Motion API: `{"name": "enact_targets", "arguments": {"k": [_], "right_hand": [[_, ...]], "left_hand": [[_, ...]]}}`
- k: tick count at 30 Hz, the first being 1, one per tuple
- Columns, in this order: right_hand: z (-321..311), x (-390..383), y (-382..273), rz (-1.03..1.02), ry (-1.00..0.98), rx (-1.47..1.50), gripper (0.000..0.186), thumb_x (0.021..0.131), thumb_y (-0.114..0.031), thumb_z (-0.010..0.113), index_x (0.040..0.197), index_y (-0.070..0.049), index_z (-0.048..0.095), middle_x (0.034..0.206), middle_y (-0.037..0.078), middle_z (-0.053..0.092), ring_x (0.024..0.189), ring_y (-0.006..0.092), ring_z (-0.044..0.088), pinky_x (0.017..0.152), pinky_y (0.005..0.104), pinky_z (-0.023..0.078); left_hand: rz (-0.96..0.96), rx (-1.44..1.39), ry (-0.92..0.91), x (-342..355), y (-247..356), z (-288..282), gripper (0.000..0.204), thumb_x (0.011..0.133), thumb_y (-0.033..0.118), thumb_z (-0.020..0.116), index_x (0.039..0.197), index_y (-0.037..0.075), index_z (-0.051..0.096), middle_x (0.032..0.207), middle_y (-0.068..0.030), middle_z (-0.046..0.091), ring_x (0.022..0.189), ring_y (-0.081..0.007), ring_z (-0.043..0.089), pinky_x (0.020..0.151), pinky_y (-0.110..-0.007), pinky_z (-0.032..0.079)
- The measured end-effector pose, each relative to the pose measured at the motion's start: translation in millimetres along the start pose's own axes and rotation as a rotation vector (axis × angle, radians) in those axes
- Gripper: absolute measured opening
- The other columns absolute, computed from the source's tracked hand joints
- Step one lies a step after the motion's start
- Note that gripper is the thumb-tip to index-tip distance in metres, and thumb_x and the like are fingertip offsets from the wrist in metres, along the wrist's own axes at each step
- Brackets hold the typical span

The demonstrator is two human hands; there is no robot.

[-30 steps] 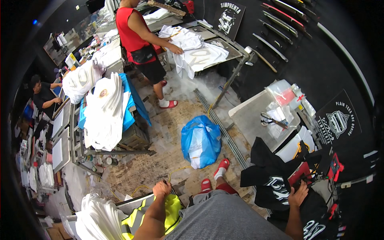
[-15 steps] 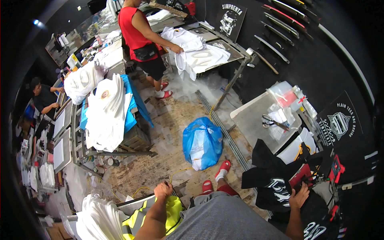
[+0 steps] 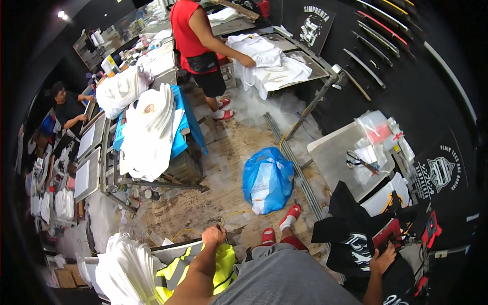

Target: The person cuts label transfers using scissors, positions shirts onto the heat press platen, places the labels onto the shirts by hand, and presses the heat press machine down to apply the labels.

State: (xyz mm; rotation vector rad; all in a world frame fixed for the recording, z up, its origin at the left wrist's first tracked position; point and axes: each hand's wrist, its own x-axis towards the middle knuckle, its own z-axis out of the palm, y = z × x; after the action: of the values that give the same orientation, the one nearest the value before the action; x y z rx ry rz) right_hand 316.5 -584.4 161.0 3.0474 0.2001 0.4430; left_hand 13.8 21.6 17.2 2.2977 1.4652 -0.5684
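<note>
My left hand (image 3: pixel 213 236) is closed, with what looks like a dark handle end showing at its fingers; the rest of that part is hidden. Beneath my left forearm lies a yellow high-visibility vest (image 3: pixel 223 264) with grey bands. Next to it is a thick stack of white shirts (image 3: pixel 124 272). Over on the right, my right hand (image 3: pixel 382 260) rests with its fingers stretched out by a black shirt (image 3: pixel 351 254) with white print. Just beyond those fingertips is a red, flat-faced device (image 3: pixel 387 234).
A blue plastic bag (image 3: pixel 269 180) stands on the floor beside metal rails (image 3: pixel 293 162). Scissors (image 3: pixel 362 161) lie on a grey worktable (image 3: pixel 330 152). White shirts (image 3: pixel 150 127) pile on the left rack. A person in red (image 3: pixel 195 35) handles white shirts; another person (image 3: pixel 68 109) works far left.
The view has turned slightly left, so the surroundings sit farther right. My left hand stays closed. My right hand stays by the black shirt, its fingers still stretched.
</note>
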Motion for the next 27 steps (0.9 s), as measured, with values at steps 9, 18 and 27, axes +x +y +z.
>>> {"name": "enact_targets", "arguments": {"k": [9, 18, 27], "right_hand": [[0.6, 1.1, -0.5, 0.019, -0.029, -0.008, 0.068, 0.09, -0.042, 0.06, 0.146, -0.009, 0.04, 0.143, 0.02, 0.044, 0.119, 0.0461, 0.046, 0.099, 0.0554, 0.037], [3.5, -0.6, 0.3, -0.025, 0.023, -0.094, 0.067, 0.095, -0.051, 0.051, 0.144, -0.006, 0.041, 0.141, 0.018, 0.047, 0.118, 0.0441, 0.047, 0.098, 0.0522, 0.038], [0.3, 1.2, -1.3, 0.006, -0.016, 0.008, 0.069, 0.089, -0.039, 0.063, 0.145, -0.008, 0.04, 0.144, 0.019, 0.044, 0.118, 0.0445, 0.046, 0.099, 0.0541, 0.037]], "left_hand": [[-0.011, -0.02, -0.001, -4.9, 2.5, -6.2, 0.04, 0.093, 0.041, 0.048, 0.107, 0.011, 0.07, 0.106, -0.0189, 0.072, 0.101, -0.0358, 0.07, 0.088, -0.046, 0.055], [-0.011, -0.016, -0.011, -3.7, 1.6, -6.7, 0.039, 0.092, 0.04, 0.049, 0.106, 0.011, 0.07, 0.105, -0.0187, 0.073, 0.1, -0.036, 0.07, 0.087, -0.046, 0.056], [0.013, -0.054, 0.022, -0.7, -2.2, 0.1, 0.039, 0.092, 0.04, 0.049, 0.105, 0.01, 0.07, 0.106, -0.019, 0.072, 0.102, -0.0361, 0.069, 0.088, -0.047, 0.055]]}}
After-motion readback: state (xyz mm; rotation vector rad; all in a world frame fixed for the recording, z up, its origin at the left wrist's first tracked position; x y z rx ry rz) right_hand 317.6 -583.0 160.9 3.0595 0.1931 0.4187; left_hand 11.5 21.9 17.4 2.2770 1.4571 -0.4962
